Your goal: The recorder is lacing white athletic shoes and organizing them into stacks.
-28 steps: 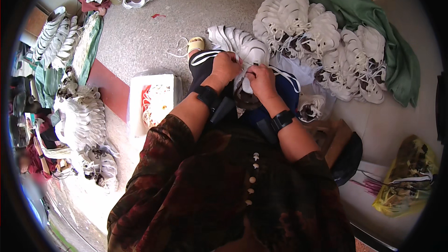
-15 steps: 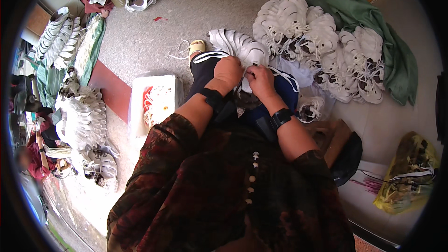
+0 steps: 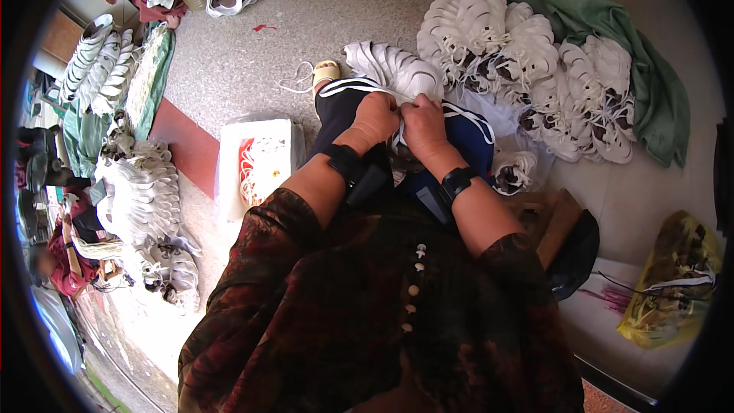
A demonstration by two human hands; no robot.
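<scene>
A nested stack of white shoe uppers (image 3: 394,66) lies across my lap, toes pointing away to the left. At its near end my left hand (image 3: 373,120) is closed, fingers curled around a white shoelace (image 3: 388,92). Close beside it my right hand (image 3: 423,126) pinches the lace at the nearest upper, knuckles up. The fingertips are partly hidden behind the hands. One lace stretch loops over my left knee; another white lace loop (image 3: 475,120) hangs over the dark blue cloth on my right thigh. Both wrists wear black bands.
A white box (image 3: 292,145) with red and white laces stands left of my knee. Large piles of white uppers lie at right (image 3: 527,53) and left (image 3: 141,191). Green cloth (image 3: 650,99) borders the right pile. A yellow bag (image 3: 673,283) sits at far right. Another person (image 3: 65,260) is at far left.
My right hand has turned and drawn slightly nearer, its fingers now over the upper's near end. A lace stretch now shows across the stack between the hands. The view has shifted slightly.
</scene>
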